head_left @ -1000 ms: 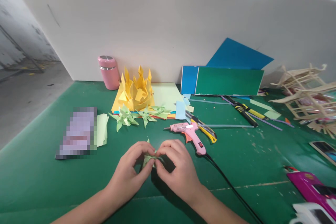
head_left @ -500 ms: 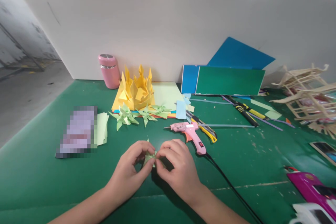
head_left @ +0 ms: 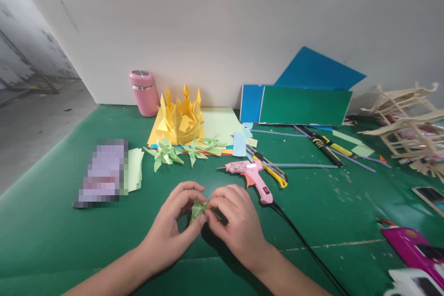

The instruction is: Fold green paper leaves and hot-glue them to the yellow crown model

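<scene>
Left hand (head_left: 166, 236) and right hand (head_left: 236, 224) together, fingertips pinched on small green folded paper (head_left: 197, 209). Bare green mat (head_left: 52, 240) left and near; pink glue gun (head_left: 251, 176) just far-right.

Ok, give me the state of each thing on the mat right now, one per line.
left hand: pinching the green paper piece
right hand: pinching the same piece
green paper piece: partly folded, held between both hands
glue gun: lying on its side, corded
pink flask: upright, lid on
utility knife: lying flat, blade state unclear
yellow paper crown: folded, standing
</scene>
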The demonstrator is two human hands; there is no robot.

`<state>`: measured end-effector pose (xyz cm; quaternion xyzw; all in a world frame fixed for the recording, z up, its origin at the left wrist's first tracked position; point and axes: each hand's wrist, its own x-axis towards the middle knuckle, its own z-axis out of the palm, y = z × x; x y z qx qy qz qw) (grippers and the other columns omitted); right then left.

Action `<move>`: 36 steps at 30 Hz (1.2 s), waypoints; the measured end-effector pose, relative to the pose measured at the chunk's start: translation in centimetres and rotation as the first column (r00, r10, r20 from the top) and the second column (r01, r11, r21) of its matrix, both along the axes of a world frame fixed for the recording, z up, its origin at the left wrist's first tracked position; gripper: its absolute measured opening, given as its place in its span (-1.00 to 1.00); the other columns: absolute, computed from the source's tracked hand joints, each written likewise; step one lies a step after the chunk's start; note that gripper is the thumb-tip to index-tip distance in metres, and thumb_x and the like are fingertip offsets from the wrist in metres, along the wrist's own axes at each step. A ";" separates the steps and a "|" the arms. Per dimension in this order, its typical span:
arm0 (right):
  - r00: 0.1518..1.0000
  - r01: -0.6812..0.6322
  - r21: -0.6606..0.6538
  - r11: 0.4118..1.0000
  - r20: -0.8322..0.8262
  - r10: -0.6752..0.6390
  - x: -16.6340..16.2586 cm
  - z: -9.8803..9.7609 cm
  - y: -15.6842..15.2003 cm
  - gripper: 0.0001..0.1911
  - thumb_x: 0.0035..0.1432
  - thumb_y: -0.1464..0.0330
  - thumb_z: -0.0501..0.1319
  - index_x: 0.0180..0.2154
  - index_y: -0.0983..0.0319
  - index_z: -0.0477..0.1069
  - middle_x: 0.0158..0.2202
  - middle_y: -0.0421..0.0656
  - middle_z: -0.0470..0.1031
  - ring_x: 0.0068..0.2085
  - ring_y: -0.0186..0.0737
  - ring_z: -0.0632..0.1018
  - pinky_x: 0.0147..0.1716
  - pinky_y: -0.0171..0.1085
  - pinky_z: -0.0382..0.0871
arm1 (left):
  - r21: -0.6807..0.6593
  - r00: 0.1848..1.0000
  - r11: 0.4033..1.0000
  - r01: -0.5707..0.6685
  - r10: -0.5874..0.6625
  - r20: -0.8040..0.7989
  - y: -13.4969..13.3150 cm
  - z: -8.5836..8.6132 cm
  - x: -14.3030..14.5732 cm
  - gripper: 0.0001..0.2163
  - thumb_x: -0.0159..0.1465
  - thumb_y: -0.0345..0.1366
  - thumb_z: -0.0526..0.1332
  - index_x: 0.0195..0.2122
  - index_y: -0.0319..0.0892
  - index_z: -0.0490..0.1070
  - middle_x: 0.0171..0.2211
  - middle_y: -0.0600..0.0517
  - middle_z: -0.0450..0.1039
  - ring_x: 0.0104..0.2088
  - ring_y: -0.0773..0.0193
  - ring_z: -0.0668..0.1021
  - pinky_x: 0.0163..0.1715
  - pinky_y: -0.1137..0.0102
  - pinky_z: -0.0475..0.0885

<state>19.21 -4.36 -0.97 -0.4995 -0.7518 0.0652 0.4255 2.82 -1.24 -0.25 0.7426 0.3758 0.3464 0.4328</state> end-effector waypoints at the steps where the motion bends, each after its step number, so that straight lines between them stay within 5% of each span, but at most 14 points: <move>1: 1.000 -0.006 -0.008 1.000 -0.004 0.005 0.0 0.0 0.0 -0.87 0.18 0.45 0.15 -0.43 0.23 0.37 -0.40 -0.18 0.44 -0.32 -0.24 0.38 -0.32 -0.25 0.20 | -0.006 1.000 1.000 0.002 -0.002 0.004 0.0 0.0 0.0 -0.88 0.19 -0.39 0.14 -0.25 -0.10 0.38 -0.11 -0.06 0.30 -0.23 0.24 0.52 -0.31 0.40 0.48; 20: 0.987 -0.076 -0.152 0.985 -0.149 0.053 0.2 0.0 0.0 -0.92 0.08 0.43 0.20 -0.30 0.20 0.39 -0.35 -0.15 0.45 -0.28 -0.19 0.45 -0.30 -0.24 0.34 | -0.250 0.963 0.956 -0.153 0.201 0.180 1.1 -0.3 0.4 -0.98 0.03 -0.36 0.25 -0.47 -0.14 0.46 -0.28 0.01 0.36 -0.26 0.27 0.51 -0.32 0.45 0.47; 36: 0.949 -0.104 -0.221 0.970 -0.315 0.030 0.1 0.1 0.0 -0.96 0.08 0.45 0.21 -0.37 0.21 0.42 -0.42 -0.19 0.43 -0.40 -0.29 0.45 -0.43 -0.33 0.36 | -0.304 0.958 0.942 -0.144 0.210 0.197 1.0 0.1 0.5 -0.91 0.04 -0.28 0.29 -0.44 -0.16 0.46 -0.21 -0.01 0.34 -0.29 0.29 0.52 -0.33 0.40 0.55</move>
